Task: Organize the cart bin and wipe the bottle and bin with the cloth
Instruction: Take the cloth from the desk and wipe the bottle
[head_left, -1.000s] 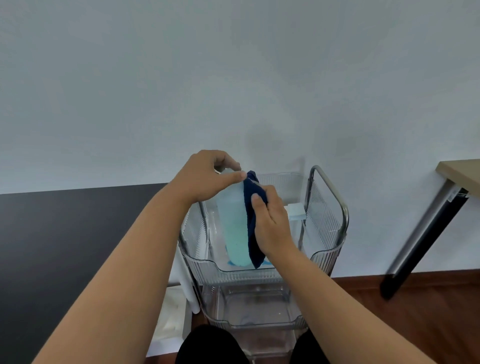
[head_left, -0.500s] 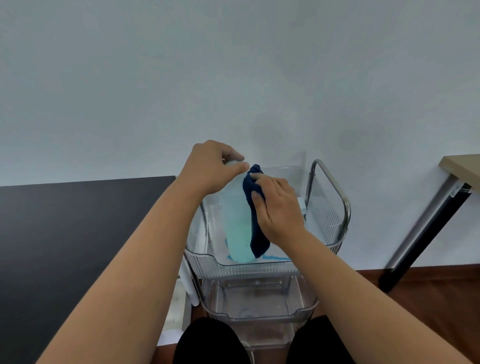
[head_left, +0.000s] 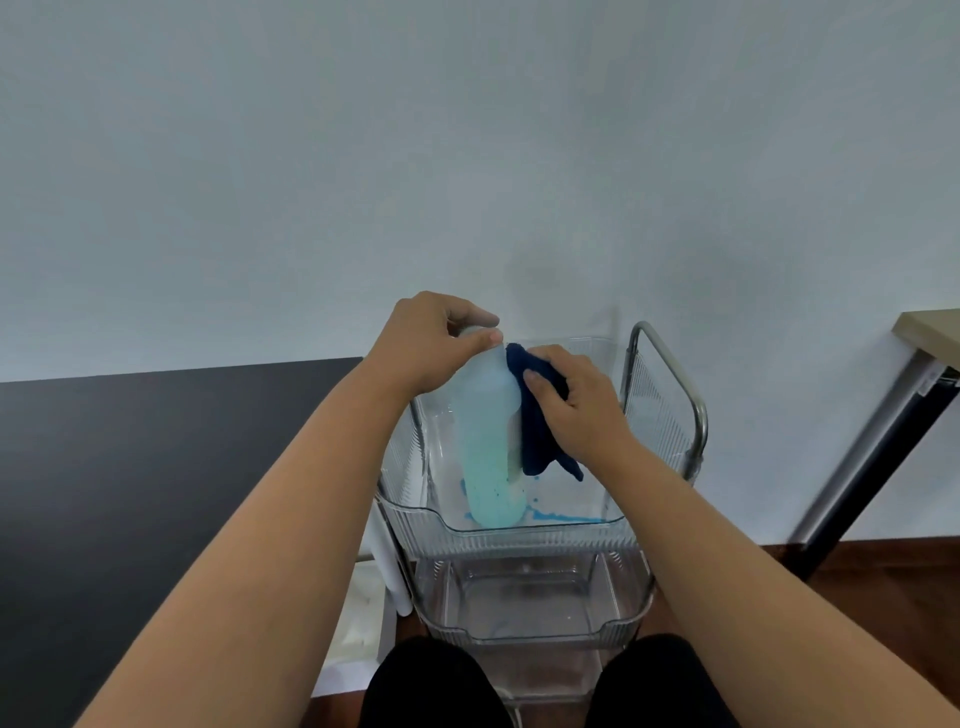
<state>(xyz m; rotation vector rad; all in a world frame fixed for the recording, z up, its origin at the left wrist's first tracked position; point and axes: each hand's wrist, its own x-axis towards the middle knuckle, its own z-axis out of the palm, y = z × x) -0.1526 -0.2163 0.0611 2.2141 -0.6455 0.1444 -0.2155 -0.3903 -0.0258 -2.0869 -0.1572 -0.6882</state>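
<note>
A tall translucent bottle with pale blue-green liquid stands upright in the clear top bin of a cart. My left hand grips the bottle's top, hiding the cap. My right hand presses a dark blue cloth against the bottle's right side, near the upper half. Blue spilled streaks lie on the bin floor beside the bottle's base.
The cart has a metal handle on its right and a lower clear bin beneath. A black surface lies to the left. A table leg stands to the right, under a wooden tabletop. My knees are just below the cart.
My right hand and the cloth have shifted up along the bottle's right side, and the cloth now hangs more spread out. My left hand stays on the bottle's top.
</note>
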